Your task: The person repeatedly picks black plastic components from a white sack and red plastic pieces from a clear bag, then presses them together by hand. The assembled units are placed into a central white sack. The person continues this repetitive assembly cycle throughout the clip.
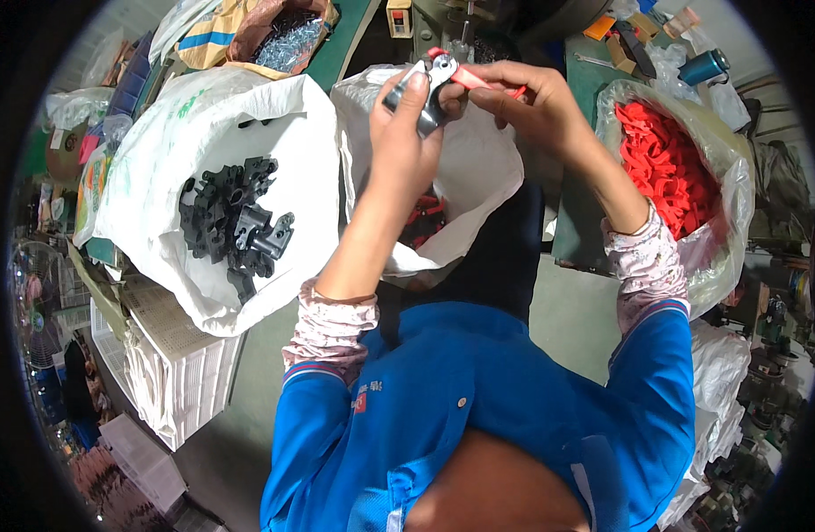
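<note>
Raised above the lap, both hands meeting over the mouth of a crinkled white plastic bag. Left hand clenched around a small dark grey metal part, smooth and slightly glossy, its rounded body pinched between thumb and fingers. Right hand grasping a slim red plastic piece, flat and strip-like, pressed end-on against the top of the metal part so that the two touch. Below the hands, inside the white bag, a few more red and dark pieces lying loose in the shadowed bottom. To the left, a second white bag spread wide and rumpled, holding a heap of black moulded parts, matt, angular, with ribs and round holes. To the right, a clear, shiny bag bulging with bright red plastic strips piled in a dense jumble. Further back on the left, a brown sack open on a mass of small silvery metal bits, glinting. Green table behind the right hand, carrying a teal cylindrical flask lying on its side. White perforated plastic crate under the left bag, its walls a fine grid. Blue jacket sleeves with patterned pale cuffs covering both forearms near the wrists.
</note>
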